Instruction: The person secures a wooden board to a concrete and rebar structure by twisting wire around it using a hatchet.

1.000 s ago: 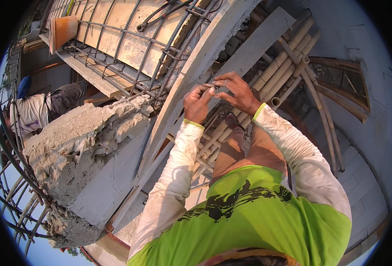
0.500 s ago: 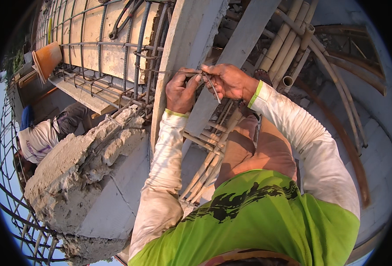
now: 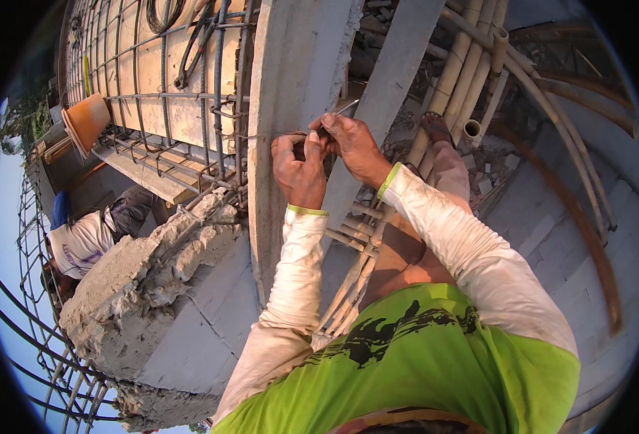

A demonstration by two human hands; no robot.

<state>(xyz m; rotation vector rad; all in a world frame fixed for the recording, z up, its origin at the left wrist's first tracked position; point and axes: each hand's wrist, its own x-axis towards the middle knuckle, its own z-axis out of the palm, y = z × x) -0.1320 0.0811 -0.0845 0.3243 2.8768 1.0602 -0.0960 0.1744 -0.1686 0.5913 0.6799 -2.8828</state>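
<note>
Your left hand (image 3: 301, 172) has its thumb and fingertips pinched together on a thin wire (image 3: 245, 136), which runs straight from the ribbed steel bars (image 3: 222, 87) across the left edge of the long, pale ledge (image 3: 298, 58). Your right hand (image 3: 356, 150), just beside it, is closed around a slim, smooth metal rod (image 3: 349, 106), its bare end slanting up over the ledge's crumbly right edge. Your fingers hide where wire and rod meet, so you cannot tell whether they touch. Left of the ledge, a dark long-handled tool (image 3: 183, 78) lies near the right edge of a flat, tan panel (image 3: 135, 61); below sits jagged, grainy broken concrete (image 3: 135, 278). Round, hollow bamboo poles (image 3: 458, 69) lie to your right.
</note>
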